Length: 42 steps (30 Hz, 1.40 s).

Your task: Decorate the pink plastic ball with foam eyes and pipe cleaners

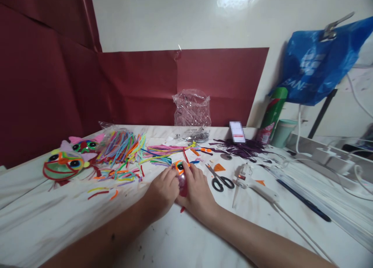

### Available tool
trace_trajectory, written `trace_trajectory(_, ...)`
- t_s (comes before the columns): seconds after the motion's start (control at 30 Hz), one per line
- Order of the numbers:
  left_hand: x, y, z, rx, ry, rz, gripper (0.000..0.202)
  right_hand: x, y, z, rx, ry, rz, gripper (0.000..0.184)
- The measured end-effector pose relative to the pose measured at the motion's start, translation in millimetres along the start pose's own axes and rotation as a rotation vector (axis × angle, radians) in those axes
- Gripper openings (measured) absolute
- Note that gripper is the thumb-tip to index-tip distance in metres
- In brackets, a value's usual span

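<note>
Both hands meet at the middle of the table around a small craft figure [182, 181] with a red, shiny body and a black eye ringed in green and orange. My left hand [164, 186] has its fingers closed against the figure's left side. From the right, my right hand [201, 190] wraps round it, thumb at the near side. Much of the figure is hidden by the fingers. Black-handled scissors [222, 182] lie just right of my right hand, beside an orange scrap [219, 167]. A white glue gun [256, 186] rests farther right.
Two finished-looking animal faces [62, 167] stand at left beside a bag of coloured pipe cleaners [121, 145]. Purple strands [244, 148] lie behind, near a phone [237, 131]. A green can [274, 112], cup [284, 133], black pen [303, 200] and white sticks [320, 206] occupy the right.
</note>
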State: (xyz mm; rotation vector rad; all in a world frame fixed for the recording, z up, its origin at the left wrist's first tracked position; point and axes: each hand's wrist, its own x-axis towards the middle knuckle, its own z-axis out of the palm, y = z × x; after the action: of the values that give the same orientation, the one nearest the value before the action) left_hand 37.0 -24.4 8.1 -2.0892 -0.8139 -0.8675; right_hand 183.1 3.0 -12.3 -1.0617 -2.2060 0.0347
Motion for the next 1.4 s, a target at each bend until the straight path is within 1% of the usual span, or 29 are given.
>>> trace_trajectory(0.07,-2,-1,1.7,-0.045,0.032,-0.031,0.022,1,0,0,0.001,0.001,0.008,0.091)
trace_trajectory(0.23,-6,-5,4.9,-0.126,0.051,-0.150,0.019,3,-2,-3,0.015,-0.019,0.045,0.091)
trace_trajectory(0.33,-5,-9,2.4,-0.179,0.070,-0.209,0.019,3,-3,-5,0.030,-0.038,0.073,0.091)
trace_trajectory(0.4,-4,-12,-1.4,-0.230,0.050,-0.229,0.019,3,-2,-5,0.040,-0.042,0.085,0.092)
trace_trajectory(0.5,0,-13,-7.2,-0.258,0.005,-0.205,0.017,2,-2,-4,0.051,-0.032,0.089,0.093)
trace_trajectory(0.6,3,-9,-9.6,-0.191,-0.002,-0.158,0.015,2,-1,-2,0.051,-0.016,0.080,0.091)
trace_trajectory(0.7,2,-5,-7.8,-0.101,-0.006,-0.107,0.015,1,-1,-1,0.037,-0.007,0.065,0.089)
trace_trajectory(0.87,-2,-2,-2.3,-0.037,-0.036,-0.064,0.020,2,0,0,0.017,-0.001,0.046,0.091)
trace_trajectory(1.03,-1,0,1.0,0.007,0.037,-0.085,0.022,1,-1,0,0.001,0.005,0.029,0.091)
trace_trajectory(1.2,-4,-1,4.5,0.034,0.067,-0.114,0.021,2,-3,-2,-0.004,-0.011,0.042,0.091)
trace_trajectory(1.4,-4,-5,6.8,-0.053,0.085,-0.207,0.021,3,-3,-3,0.013,-0.005,0.048,0.091)
